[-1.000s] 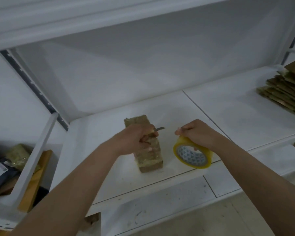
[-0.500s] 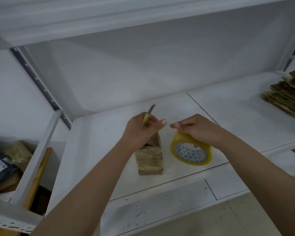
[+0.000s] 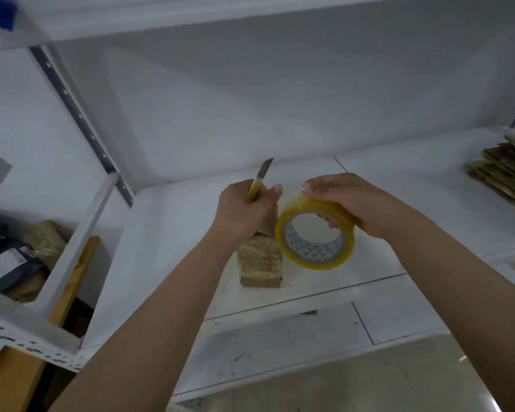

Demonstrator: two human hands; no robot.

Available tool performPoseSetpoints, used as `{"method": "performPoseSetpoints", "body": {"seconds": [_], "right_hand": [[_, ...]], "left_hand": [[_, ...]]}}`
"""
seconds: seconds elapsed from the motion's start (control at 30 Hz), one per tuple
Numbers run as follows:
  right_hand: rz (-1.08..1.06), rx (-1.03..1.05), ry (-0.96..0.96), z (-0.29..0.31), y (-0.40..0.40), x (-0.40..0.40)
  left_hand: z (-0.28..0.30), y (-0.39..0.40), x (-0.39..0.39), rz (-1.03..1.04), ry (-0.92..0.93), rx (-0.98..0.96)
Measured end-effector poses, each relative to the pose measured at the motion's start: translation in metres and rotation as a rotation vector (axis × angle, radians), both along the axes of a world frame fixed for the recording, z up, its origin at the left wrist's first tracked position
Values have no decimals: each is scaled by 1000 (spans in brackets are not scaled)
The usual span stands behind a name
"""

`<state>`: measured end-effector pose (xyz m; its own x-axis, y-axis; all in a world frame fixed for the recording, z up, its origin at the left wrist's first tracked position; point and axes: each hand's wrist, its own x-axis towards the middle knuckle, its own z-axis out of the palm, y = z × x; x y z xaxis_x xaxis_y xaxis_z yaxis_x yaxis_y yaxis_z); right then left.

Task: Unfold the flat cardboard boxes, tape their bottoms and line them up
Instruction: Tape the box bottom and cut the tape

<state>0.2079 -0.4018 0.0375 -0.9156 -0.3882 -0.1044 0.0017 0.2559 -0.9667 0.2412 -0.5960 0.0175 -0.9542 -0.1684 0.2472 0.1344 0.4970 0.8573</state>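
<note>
At centre frame the left hand (image 3: 244,212) grips a yellow-handled utility knife (image 3: 260,179), its fingers curled round the handle and the blade pointing up and away. The right hand (image 3: 348,203) holds a yellow roll of clear packing tape (image 3: 314,233), fingers curled over its rim. The small taped brown cardboard box (image 3: 260,260) stands on the white shelf (image 3: 167,233) below them. To finish cleanly, keep the blade clear of the other hand and press the cut tape end flat. Compared with half a second ago, the roll is lifted and tilted, and the knife is more upright.
</note>
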Motion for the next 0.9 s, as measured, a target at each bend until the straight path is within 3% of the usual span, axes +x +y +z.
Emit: {"method": "performPoseSetpoints", "body": {"seconds": [0.13,0.33,0.5,0.6,0.9], "right_hand": [[65,18,36,9,0,-5],[38,234,100,1,-6,-12],[46,590,258,-18,-13,-13],[59,551,203,-25,-15,-19],[26,703,225,-52,-24,-32]], "left_hand": [[1,-10,7,108,-2,-67],[-13,-31,19,186,4,-109],[-35,-56,28,287,-24,-116],[-47,-64,29,295,-50,-95],[-69,-67,20,299,-111,-40]]}}
